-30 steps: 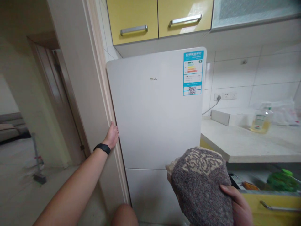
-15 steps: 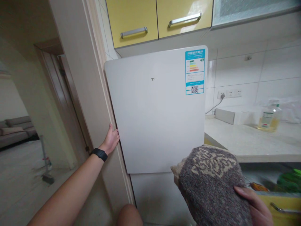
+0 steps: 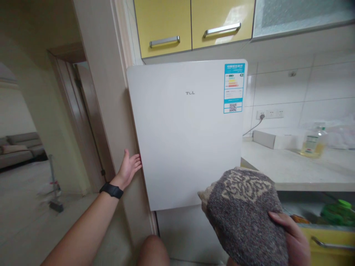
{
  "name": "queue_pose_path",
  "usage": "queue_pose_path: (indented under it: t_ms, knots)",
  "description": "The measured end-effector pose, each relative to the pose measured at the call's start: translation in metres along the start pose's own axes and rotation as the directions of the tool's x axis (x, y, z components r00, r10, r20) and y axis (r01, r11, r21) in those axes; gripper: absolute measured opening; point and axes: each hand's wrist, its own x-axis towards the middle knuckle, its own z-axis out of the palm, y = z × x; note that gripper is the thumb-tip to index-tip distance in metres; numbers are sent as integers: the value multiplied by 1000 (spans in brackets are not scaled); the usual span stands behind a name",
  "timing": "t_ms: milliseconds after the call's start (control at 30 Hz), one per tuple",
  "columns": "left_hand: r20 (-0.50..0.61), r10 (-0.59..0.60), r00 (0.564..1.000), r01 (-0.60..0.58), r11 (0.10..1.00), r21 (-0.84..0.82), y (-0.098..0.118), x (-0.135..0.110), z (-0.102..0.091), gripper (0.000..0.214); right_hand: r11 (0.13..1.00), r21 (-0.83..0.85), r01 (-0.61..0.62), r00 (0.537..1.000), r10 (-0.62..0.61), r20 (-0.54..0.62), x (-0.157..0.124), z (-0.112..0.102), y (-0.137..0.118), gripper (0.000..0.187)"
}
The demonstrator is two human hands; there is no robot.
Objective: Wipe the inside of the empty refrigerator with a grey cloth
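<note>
A white fridge stands ahead, its upper door (image 3: 183, 140) swung slightly out from the lower door (image 3: 183, 232). My left hand (image 3: 129, 167), a black band on the wrist, has its fingertips curled on the door's left edge beside the door frame. My right hand (image 3: 294, 240) grips a folded grey and beige patterned cloth (image 3: 244, 214) held up low at the right, in front of the fridge's lower corner.
Yellow wall cabinets (image 3: 194, 22) hang above the fridge. To the right is a pale counter (image 3: 294, 170) with an oil bottle (image 3: 312, 142), a white box (image 3: 274, 138) and an open yellow drawer (image 3: 330, 240) below. A doorway at left leads to another room.
The upper fridge door has come away from the body at its left edge. My left hand shifted a little down and left along that edge. The cloth stays in my right hand.
</note>
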Motion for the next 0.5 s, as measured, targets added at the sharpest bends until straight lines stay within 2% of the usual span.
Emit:
queue_pose_path:
  t_ms: [100, 200, 300, 400, 500]
  knots:
    - [-61, 24, 998, -18, 994, 106, 4, -2, -8, 105, 1000, 7, -4, 1000, 5, -20, -9, 2, -9, 17]
    - [-90, 147, 985, -133, 979, 154, 13, -1, -8, 102, 989, -34, 142, 980, -145, -136, -16, 0, -19, 23]
    - [47, 297, 954, -296, 955, -30, 27, -5, 3, 98, 979, -47, 201, 960, -206, -189, -26, 1, -31, 26]
    - [221, 353, 909, -291, 918, -270, 38, -19, 18, 102, 994, -19, 108, 985, -110, -133, -40, 4, -43, 21]
    - [257, 387, 886, -292, 894, -341, 41, -37, 29, 100, 1000, -10, 23, 995, -24, -98, -57, 8, -53, 13]
